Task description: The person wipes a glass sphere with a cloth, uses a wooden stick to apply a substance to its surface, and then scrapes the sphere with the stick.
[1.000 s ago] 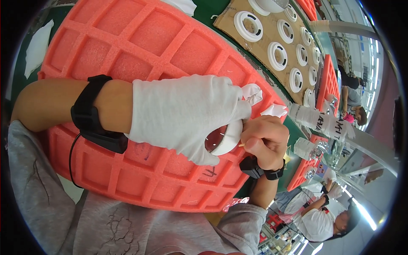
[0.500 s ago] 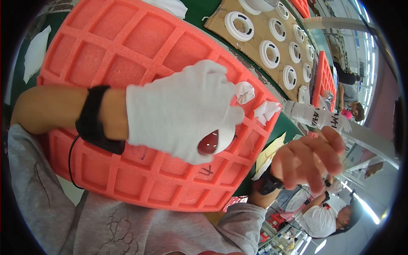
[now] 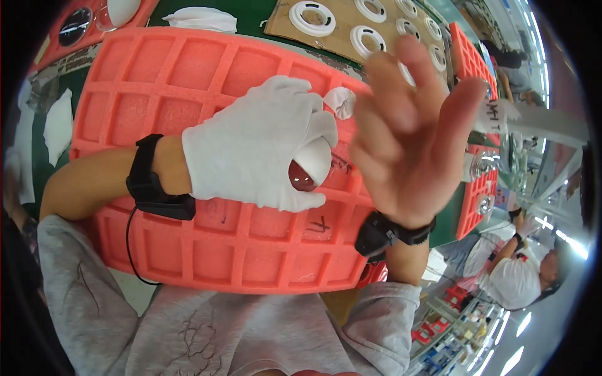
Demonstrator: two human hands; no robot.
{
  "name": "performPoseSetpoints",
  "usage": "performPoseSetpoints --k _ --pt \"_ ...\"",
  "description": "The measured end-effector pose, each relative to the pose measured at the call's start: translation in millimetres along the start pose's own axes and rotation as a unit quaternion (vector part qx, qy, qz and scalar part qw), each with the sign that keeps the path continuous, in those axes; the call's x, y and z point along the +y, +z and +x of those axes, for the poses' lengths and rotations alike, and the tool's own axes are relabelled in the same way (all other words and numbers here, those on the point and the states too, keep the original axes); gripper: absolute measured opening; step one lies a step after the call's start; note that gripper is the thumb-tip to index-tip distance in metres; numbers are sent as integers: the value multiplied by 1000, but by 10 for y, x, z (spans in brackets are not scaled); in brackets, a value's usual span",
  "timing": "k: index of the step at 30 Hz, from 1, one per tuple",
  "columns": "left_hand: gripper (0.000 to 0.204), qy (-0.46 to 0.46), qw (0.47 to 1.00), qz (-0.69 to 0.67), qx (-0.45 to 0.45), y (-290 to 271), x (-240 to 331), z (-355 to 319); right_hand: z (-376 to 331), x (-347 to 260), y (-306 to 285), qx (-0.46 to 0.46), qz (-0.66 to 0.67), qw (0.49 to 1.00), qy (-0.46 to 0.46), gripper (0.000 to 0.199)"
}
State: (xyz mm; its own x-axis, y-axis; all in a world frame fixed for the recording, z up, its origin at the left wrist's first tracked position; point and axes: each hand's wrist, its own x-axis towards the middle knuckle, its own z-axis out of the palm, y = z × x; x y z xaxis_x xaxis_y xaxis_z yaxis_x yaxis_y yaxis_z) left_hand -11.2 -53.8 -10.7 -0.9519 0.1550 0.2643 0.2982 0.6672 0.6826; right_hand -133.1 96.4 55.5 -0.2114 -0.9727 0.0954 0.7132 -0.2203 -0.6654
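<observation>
My left hand (image 3: 251, 144), in a white cotton glove, is closed around a small rounded white part with a shiny dark red face (image 3: 313, 160). It is above a coral foam tray (image 3: 207, 257) divided into square pockets. My right hand (image 3: 407, 138) is bare and raised over the tray's right side, fingers spread and slightly blurred, nothing visible in it. A crumpled white cloth piece (image 3: 340, 102) lies in the tray between my hands. Both wrists wear black straps.
A cardboard sheet (image 3: 276, 25) with several white rings (image 3: 312, 19) lies beyond the tray. White cloths (image 3: 200, 20) rest on the green table. Further coral trays (image 3: 475, 56) stand to the right, near a pale post (image 3: 533, 119). A co-worker (image 3: 511, 279) is at right.
My right hand has risen and moved inward over the tray's right side, its fingers spreading. My left hand still grips the white part. The view has shifted, showing another tray at far left.
</observation>
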Motion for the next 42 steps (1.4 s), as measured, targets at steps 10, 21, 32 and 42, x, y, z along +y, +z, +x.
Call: performPoseSetpoints --k 10,21,32,42 --pt "44 52 990 -127 -30 28 -107 -27 83 300 -277 -116 -31 988 -101 57" --pt "51 -98 972 -196 -90 -13 -69 50 130 353 -360 -121 1 987 -106 64" --pt "59 -19 979 -205 -4 114 -147 -4 105 378 -371 -108 -9 986 -125 67" --pt "54 -15 985 -170 0 83 -127 29 75 333 -319 -140 -89 978 -129 69"
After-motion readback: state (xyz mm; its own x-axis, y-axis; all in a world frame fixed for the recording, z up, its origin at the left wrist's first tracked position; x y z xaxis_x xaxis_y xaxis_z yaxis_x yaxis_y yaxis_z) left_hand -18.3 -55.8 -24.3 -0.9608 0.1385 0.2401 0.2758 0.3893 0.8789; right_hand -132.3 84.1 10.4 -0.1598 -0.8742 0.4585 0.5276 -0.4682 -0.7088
